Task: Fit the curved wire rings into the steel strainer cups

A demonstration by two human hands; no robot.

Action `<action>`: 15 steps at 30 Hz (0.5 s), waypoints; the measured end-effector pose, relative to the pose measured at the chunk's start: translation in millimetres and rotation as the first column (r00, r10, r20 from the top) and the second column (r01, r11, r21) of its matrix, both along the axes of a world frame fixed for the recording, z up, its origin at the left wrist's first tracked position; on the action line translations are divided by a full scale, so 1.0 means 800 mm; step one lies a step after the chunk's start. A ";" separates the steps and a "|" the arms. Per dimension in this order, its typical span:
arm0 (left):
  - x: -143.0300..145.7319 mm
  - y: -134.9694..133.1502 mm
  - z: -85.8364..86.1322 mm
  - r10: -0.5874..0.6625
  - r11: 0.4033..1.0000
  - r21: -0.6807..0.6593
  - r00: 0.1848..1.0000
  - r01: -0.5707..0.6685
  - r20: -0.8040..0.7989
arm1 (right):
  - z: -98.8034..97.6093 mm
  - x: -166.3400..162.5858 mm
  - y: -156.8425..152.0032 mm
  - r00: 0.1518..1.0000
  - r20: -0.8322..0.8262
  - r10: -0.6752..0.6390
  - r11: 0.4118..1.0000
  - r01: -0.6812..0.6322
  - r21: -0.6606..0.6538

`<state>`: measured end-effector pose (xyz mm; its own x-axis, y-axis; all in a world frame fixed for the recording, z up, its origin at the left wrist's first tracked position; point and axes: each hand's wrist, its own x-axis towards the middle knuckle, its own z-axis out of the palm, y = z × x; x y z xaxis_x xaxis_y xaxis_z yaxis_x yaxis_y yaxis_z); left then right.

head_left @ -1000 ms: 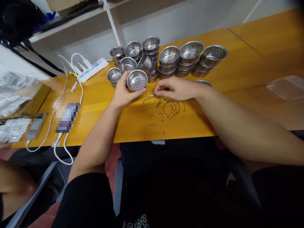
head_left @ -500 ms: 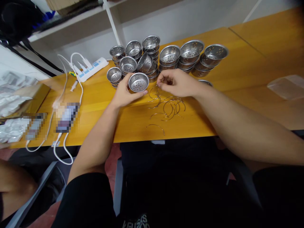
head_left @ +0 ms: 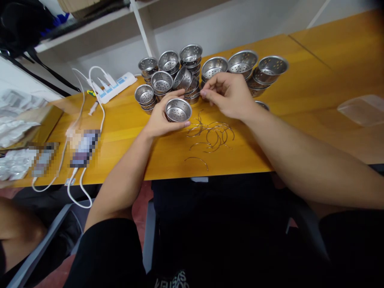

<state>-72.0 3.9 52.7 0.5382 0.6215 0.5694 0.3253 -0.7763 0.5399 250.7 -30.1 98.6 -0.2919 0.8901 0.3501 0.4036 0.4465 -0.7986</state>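
Note:
My left hand (head_left: 160, 120) is wrapped round a small perforated steel cup (head_left: 178, 110), held just above the yellow table (head_left: 126, 128) with its mouth up. My right hand (head_left: 229, 94) is raised beside it, fingers pinched on a thin curved wire handle (head_left: 200, 108) that hangs from the fingertips close to the cup. A loose heap of several more wire handles (head_left: 214, 136) lies on the table under both hands. One wire handle (head_left: 196, 161) lies apart near the front edge.
Stacks of several perforated steel cups (head_left: 192, 72) stand behind my hands. A white power strip (head_left: 115, 86) with cables lies at the left, beside a phone (head_left: 85, 149) and foil packets (head_left: 15, 166). A clear plastic bag (head_left: 361, 110) lies at the right.
My right hand pinched a wire handle from the heap and lifted it up and back. My left hand shifted the cup slightly right and toward me.

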 end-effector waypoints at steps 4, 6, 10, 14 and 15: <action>0.013 -0.017 0.007 -0.036 0.995 -0.091 0.998 0.032 -0.050 | -0.003 -0.003 0.003 0.999 -0.030 0.028 0.999 -0.027 0.034; 0.015 -0.019 0.007 -0.032 0.992 -0.125 0.999 0.026 -0.043 | -0.006 -0.002 0.005 0.999 -0.029 0.039 0.999 -0.038 0.039; 0.015 -0.018 0.009 -0.022 0.994 -0.110 1.000 0.020 -0.015 | -0.010 0.002 0.007 0.998 -0.034 0.062 0.998 -0.061 0.006; 0.019 -0.025 0.013 -0.015 0.992 -0.125 0.999 0.009 -0.047 | -0.008 0.004 0.002 0.992 0.067 0.105 0.994 -0.107 0.032; 0.021 -0.027 0.015 -0.018 0.992 -0.122 0.998 0.010 -0.058 | -0.006 0.003 -0.001 0.988 0.106 0.111 0.992 -0.116 0.049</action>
<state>-55.3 -18.0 64.5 0.5776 0.6762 0.4572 0.3487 -0.7109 0.6108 252.8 -30.6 93.7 -0.4269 0.8294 0.3602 0.4265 0.5360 -0.7286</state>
